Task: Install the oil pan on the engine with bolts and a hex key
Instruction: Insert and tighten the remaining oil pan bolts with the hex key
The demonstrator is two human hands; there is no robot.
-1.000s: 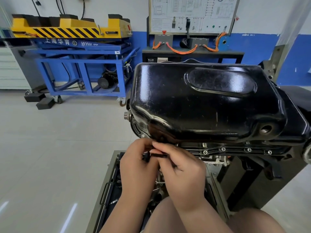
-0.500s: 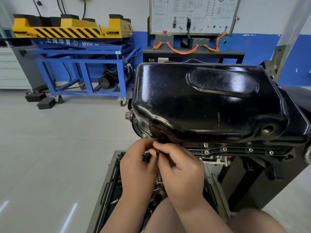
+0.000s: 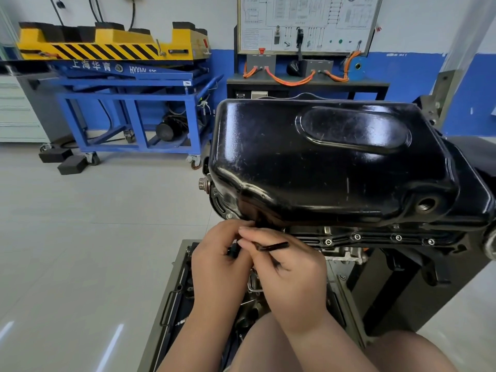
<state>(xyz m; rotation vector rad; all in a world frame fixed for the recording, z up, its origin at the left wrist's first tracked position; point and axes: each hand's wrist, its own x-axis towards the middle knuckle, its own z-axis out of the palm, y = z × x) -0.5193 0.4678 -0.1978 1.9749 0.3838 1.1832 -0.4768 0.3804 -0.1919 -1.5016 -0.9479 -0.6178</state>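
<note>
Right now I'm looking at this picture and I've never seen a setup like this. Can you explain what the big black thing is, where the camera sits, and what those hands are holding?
There is one view, from a camera worn on a person's head, looking down at their own hands. The big glossy black shell is an oil pan, sitting on top of an engine. Along its near edge a row of bolts is already in place. The right hand pinches a thin black hex key. The left hand grips a small dark part at the key's far end, too hidden to identify. Below the hands lies an open tool tray. Behind stand a blue lift cart and a wiring board.
</note>
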